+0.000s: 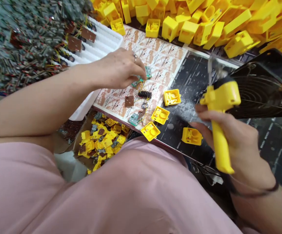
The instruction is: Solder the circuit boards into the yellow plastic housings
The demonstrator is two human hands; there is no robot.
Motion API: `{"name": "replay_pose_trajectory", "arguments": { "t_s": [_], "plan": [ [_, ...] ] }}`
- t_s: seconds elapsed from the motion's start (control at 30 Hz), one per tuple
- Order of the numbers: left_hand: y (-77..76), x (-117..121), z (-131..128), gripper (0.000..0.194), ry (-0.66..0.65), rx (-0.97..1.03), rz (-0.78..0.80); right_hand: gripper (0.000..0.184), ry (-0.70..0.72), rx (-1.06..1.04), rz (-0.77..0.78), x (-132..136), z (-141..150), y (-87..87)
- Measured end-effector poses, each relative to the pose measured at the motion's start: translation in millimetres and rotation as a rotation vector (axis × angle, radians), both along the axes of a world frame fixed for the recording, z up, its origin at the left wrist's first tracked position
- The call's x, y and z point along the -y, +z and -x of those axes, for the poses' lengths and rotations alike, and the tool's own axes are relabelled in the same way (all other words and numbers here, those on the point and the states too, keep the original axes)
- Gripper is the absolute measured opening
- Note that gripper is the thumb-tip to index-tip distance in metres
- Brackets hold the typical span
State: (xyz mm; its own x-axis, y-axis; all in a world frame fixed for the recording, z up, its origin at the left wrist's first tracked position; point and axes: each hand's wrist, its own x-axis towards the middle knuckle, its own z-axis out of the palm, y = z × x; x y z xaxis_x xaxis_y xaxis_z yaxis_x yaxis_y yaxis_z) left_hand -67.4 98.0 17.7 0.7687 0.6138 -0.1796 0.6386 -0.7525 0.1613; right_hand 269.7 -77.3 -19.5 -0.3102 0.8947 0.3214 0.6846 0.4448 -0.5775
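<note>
My left hand (123,66) reaches over the printed sheet, its fingers closed in a pinch on a green circuit board (148,71) with thin wires. Just below the fingertips are a row of small black round parts (145,94) and a brown square plate (129,101). Another green circuit board (133,119) lies closer to me. My right hand (240,139) holds a yellow glue gun (220,126), slightly blurred, with its nozzle pointing away. Left of it, open yellow housings (172,97) rest on the table, one of them (192,136) close to my right fingertips.
Yellow cases (189,32) are heaped along the back. At upper left, a large pile of circuit boards (33,35) stands beside a white foam tray (104,35). A black fan (265,87) is at right. Below the table edge sits a box of yellow parts (104,141).
</note>
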Motion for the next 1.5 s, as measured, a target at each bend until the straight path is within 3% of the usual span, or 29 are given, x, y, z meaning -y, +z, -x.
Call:
{"name": "replay_pose_trajectory", "arguments": {
  "t_s": [0.13,0.2,0.3,0.37,0.47,0.53,0.63,0.7,0.9,1.0,1.17,1.4,1.5],
  "plan": [
    [-3.9,-2,-9,0.047,0.015,-0.068,-0.087,0.038,0.232,0.15,-0.161,-57,18,-6.6],
    [-6.3,-3,-7,0.043,0.015,-0.048,-0.072,0.041,0.303,0.169,-0.114,-77,25,-14.4],
    [-10.5,9,4,0.036,0.023,0.028,-0.042,0.044,0.273,0.154,-0.038,-88,31,-25.6],
    [-14.9,26,9,0.034,0.043,0.034,-0.042,0.044,0.182,0.141,-0.025,-86,34,-30.1],
    [-26.8,52,8,0.033,0.18,0.011,-0.124,0.044,0.034,0.13,-0.049,-78,41,-32.3],
    [-37.1,61,5,0.038,0.241,0.045,-0.165,0.042,0.008,0.14,-0.061,-71,45,-32.3],
    [-46.8,63,6,0.032,0.169,0.096,-0.123,0.039,0.045,0.154,-0.055,-59,49,-32.2],
    [-45.7,64,9,0.025,0.144,0.101,-0.069,0.038,0.063,0.151,-0.053,-51,49,-32.5],
    [-33.4,84,12,0.029,0.319,0.255,-0.015,0.039,0.049,0.09,-0.072,-37,52,-35.7],
    [-38.4,88,15,0.032,0.334,0.252,-0.104,0.039,0.007,0.076,-0.088,-38,57,-35.3],
    [-48.1,89,17,0.031,0.33,0.344,-0.191,0.037,0.063,0.11,-0.058,-39,64,-35.2],
    [-50.4,91,3,0.031,0.307,0.338,-0.139,0.035,0.067,0.046,-0.096,-35,62,-35.6],
    [-51.4,90,2,0.03,0.275,0.327,-0.127,0.032,-0.026,0.018,-0.162,-27,58,-25.8]
  ]
}}
